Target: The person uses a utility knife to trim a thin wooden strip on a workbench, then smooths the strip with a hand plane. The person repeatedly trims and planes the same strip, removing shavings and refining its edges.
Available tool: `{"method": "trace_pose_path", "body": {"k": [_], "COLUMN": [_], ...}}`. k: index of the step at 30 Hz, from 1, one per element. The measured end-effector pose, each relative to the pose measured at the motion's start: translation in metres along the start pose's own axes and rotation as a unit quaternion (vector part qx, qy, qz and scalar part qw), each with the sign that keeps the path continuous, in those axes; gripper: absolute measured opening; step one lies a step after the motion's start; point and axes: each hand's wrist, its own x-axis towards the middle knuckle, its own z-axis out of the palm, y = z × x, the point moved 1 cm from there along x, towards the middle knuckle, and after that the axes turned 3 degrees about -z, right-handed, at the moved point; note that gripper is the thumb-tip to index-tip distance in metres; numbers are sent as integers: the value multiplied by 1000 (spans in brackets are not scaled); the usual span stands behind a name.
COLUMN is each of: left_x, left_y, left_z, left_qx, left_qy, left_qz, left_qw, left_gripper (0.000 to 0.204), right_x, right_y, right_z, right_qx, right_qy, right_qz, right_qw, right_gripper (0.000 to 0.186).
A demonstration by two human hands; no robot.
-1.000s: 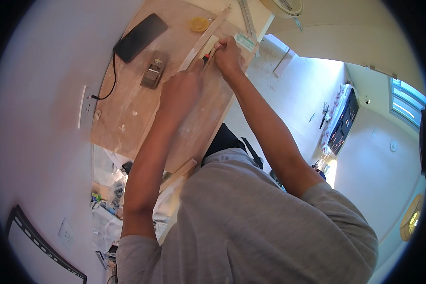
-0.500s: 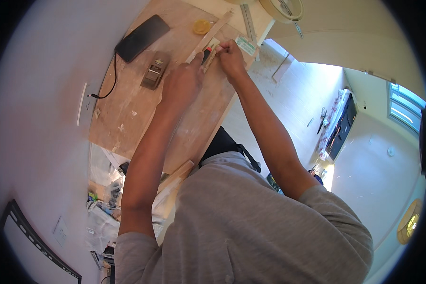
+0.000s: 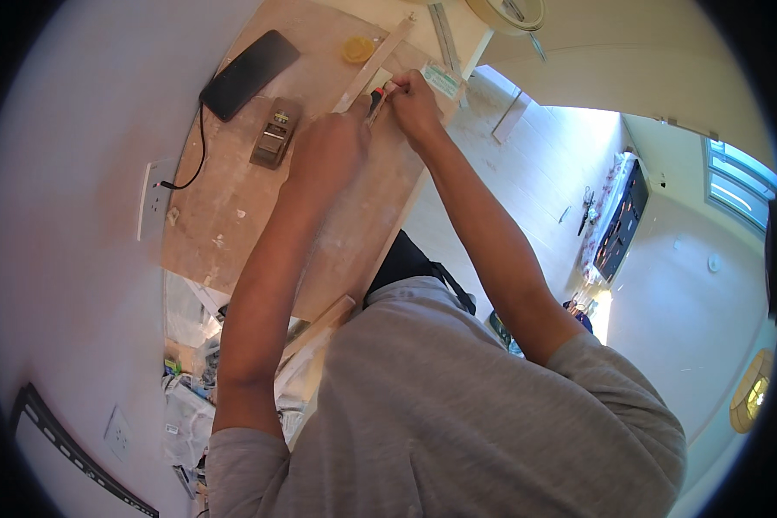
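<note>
Surroundings: your workboard is a dusty, pale brown panel set against a white wall. On it lie a black phone-like slab near the far left corner, with a black cable running from it to a white wall socket. Just beside the slab sits a small brown metal block plane. A yellow round lid lies near the far edge, close to the wooden strip. A metal ruler lies past your hands at the far edge, and a roll of tape sits at the top rim of the view. Below the board, a heap of white plastic bags and scraps crowds the floor. Loose wooden offcuts lean at the board's near edge. Nothing lies between your forearms and the work.

Work piece: a thin, pale wooden strip lies diagonally across the board's far end, running under both hands.

Left hand: forearm extended straight up the board, back of the hand toward the camera, fingers curled shut and pressing on the strip. What the palm covers cannot be seen.

Right hand: arm reaches in from the right, elbow bent, fingers pinched closed on a small tool with a red and black handle, held at the strip between the two hands. The tool's tip is hidden.
</note>
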Motion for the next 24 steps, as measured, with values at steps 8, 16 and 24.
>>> {"method": "trace_pose_path", "body": {"k": [8,16,24], "left_x": [-17,-32,-22], "left_y": [6,1,16], "left_z": [-12,-2,10], "left_qx": [5,38,27], "left_qy": [-23,-5,22], "left_qz": [-43,-46,-29], "left_qw": [999,998,999], "left_gripper": [42,45,48], "right_x": [-8,-10,-14], "right_y": [-8,-16,-12], "right_z": [7,3,-16], "right_qx": [-56,-29,26], "right_qy": [56,36,1], "right_qz": [22,7,-73], "right_qw": [997,999,997], "right_gripper": [16,20,27]}}
